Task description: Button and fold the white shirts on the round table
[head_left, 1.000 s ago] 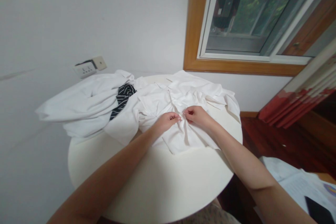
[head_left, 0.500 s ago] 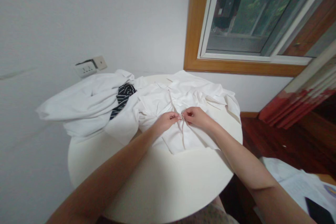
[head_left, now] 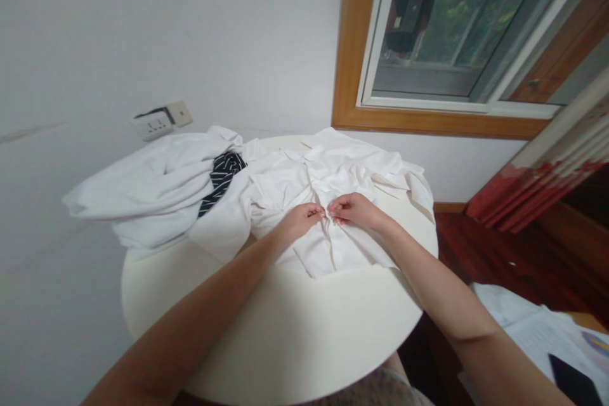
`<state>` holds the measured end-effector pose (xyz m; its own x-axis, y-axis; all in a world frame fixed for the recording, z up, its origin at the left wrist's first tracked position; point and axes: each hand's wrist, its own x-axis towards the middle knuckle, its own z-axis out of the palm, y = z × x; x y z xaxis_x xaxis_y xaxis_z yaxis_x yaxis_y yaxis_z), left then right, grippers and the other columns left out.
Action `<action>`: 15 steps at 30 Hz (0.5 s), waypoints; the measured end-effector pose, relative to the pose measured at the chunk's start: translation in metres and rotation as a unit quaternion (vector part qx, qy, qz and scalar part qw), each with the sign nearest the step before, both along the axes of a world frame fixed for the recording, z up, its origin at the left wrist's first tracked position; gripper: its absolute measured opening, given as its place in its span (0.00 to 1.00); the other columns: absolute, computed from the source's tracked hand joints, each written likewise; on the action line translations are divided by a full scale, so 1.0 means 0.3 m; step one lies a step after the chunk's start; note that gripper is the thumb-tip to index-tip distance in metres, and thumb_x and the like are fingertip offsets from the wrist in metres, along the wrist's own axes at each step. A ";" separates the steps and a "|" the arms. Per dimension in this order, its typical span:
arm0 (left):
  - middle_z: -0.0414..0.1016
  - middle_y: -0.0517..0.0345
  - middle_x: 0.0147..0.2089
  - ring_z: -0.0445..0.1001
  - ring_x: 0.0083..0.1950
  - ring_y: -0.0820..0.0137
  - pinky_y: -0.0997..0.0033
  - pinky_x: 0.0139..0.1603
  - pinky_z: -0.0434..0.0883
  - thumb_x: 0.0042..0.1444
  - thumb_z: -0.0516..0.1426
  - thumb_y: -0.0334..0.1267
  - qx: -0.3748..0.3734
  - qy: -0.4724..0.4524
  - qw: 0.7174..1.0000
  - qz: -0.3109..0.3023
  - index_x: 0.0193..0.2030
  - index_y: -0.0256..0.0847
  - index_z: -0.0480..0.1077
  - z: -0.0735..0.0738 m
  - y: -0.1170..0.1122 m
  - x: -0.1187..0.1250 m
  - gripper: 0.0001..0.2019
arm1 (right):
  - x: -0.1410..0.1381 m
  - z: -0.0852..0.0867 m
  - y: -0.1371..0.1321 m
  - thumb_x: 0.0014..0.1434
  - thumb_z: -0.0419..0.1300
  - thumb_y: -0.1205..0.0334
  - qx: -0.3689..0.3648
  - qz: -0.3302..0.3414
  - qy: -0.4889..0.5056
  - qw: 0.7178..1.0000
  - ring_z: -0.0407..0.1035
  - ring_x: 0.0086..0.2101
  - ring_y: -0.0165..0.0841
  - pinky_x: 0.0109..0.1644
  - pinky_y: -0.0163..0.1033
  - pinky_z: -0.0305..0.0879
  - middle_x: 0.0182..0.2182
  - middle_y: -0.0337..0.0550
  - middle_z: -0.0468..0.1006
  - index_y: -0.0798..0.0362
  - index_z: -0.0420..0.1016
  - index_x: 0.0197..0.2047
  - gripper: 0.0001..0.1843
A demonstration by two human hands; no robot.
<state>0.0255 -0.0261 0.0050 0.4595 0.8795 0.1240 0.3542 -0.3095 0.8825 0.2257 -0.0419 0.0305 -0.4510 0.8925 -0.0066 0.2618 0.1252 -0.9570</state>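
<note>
A white shirt [head_left: 314,254] lies spread and wrinkled over a round white table [head_left: 304,336], its front opening running up the middle. Both hands meet at that opening. My left hand [head_left: 303,218] pinches the cloth on the left side of the front edge, thumb and fingers pressed together. Just to the right, my right hand [head_left: 351,209] grips the other edge of the front with curled fingers. The fingertips of the two hands are close together. Whether a button sits between them is too small to tell.
On the table's left lies a heap of white cloth [head_left: 143,193], with a black-and-white striped cloth [head_left: 223,177] beside it. A wall socket [head_left: 155,125] is behind. At lower right, a dark phone-like object [head_left: 573,380] rests on papers [head_left: 528,323]. A curtain [head_left: 537,177] hangs right.
The fingertips have shifted slightly at the shirt's front, with the right hand's fingers a little more curled over the cloth. The shirt and the heap stay in place.
</note>
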 end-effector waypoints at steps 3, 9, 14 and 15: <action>0.74 0.61 0.28 0.70 0.32 0.71 0.73 0.36 0.66 0.50 0.54 0.39 0.004 0.017 1.000 0.008 0.29 0.38 0.71 -0.005 0.003 0.000 0.08 | -0.014 -0.007 -0.001 0.53 0.60 0.59 0.100 -0.013 -0.064 0.993 0.65 0.24 0.27 0.29 0.32 0.59 0.22 0.36 0.73 0.56 0.73 0.32 0.08; 0.72 0.59 0.26 0.70 0.31 0.71 0.72 0.36 0.66 0.55 0.49 0.45 -0.001 -0.003 0.999 0.039 0.25 0.39 0.69 -0.011 0.006 0.006 0.15 | -0.043 -0.002 -0.016 0.52 0.56 0.69 0.285 -0.047 -0.161 0.944 0.60 0.26 0.26 0.31 0.31 0.53 0.24 0.35 0.68 0.54 0.69 0.27 0.04; 0.70 0.61 0.25 0.68 0.30 0.71 0.73 0.33 0.64 0.55 0.51 0.51 0.025 0.029 0.998 0.042 0.25 0.39 0.69 0.007 -0.007 0.008 0.18 | -0.060 -0.014 -0.022 0.53 0.58 0.68 0.314 -0.076 -0.210 0.923 0.60 0.28 0.27 0.32 0.31 0.52 0.27 0.36 0.68 0.53 0.69 0.30 0.01; 0.69 0.61 0.24 0.67 0.30 0.71 0.73 0.33 0.63 0.54 0.52 0.50 0.033 0.034 0.998 0.042 0.25 0.39 0.68 0.011 -0.011 0.007 0.17 | -0.062 -0.017 -0.021 0.53 0.58 0.67 0.311 -0.079 -0.213 0.923 0.60 0.28 0.27 0.32 0.31 0.52 0.26 0.36 0.68 0.53 0.69 0.30 0.01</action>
<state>0.0274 -0.0293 0.0084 0.3936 0.9063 0.1536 0.4405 -0.3326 0.8339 0.2071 -0.0481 0.0254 -0.3902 0.8373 0.3830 0.6595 0.5445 -0.5183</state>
